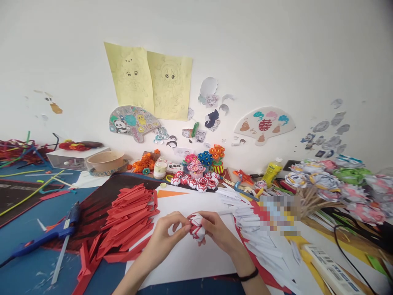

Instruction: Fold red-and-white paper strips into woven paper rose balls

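Both my hands meet over a white sheet of paper (184, 254) near the table's front edge. Between them is a small red and white folded paper ball (196, 227). My left hand (167, 237) pinches its left side with curled fingers. My right hand (216, 233), with a black band on the wrist, grips its right side. A heap of folded red paper strips (129, 221) lies just left of my left hand. A spread of folded white paper strips (260, 241) lies right of my right hand.
A blue glue gun (46, 235) lies at the left. Finished red and white balls (193, 180), paper flowers in a pot (215, 157), a glue bottle (272, 170), a bowl (106, 159) and paper flower bunches (331, 184) line the back. A white power strip (333, 270) sits at the right.
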`<state>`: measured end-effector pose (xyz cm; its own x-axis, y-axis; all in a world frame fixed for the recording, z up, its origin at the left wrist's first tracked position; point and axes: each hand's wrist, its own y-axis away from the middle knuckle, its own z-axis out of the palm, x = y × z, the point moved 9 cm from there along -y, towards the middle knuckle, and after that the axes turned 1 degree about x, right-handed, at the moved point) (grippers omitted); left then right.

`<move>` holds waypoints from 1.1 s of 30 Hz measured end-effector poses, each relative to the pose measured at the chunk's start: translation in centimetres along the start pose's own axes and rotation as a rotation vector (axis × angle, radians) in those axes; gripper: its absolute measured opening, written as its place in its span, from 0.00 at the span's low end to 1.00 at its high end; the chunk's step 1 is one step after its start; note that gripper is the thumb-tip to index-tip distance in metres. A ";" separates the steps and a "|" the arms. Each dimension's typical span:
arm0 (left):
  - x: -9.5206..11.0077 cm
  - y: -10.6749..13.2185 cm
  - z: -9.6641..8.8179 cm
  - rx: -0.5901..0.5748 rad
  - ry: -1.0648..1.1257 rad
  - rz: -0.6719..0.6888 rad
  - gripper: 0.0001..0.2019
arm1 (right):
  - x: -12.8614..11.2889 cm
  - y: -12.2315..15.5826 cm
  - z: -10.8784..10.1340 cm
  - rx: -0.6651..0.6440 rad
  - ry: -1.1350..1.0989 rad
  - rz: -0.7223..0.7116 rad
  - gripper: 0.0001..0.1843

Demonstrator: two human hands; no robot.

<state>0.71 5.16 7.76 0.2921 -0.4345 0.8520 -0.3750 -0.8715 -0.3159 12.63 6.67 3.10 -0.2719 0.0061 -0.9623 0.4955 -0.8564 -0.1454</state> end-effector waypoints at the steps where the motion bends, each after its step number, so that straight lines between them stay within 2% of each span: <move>1: 0.0 0.0 0.0 -0.004 0.013 0.000 0.13 | 0.0 0.0 0.0 0.001 -0.004 -0.003 0.27; 15: 0.3 0.0 0.7 -0.060 0.196 -0.009 0.16 | -0.2 0.0 0.5 -0.021 -0.054 0.000 0.28; 24: 1.0 0.0 0.2 -0.006 0.057 0.048 0.12 | 0.2 -0.1 0.2 0.009 -0.036 0.017 0.26; 33: 2.9 0.7 -0.4 0.065 -0.129 0.170 0.08 | 0.2 -0.1 0.0 0.028 0.027 0.035 0.24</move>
<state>0.97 3.41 10.22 0.3415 -0.5982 0.7249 -0.3724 -0.7943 -0.4800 12.51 6.73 2.95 -0.2320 -0.0101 -0.9727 0.4809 -0.8704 -0.1057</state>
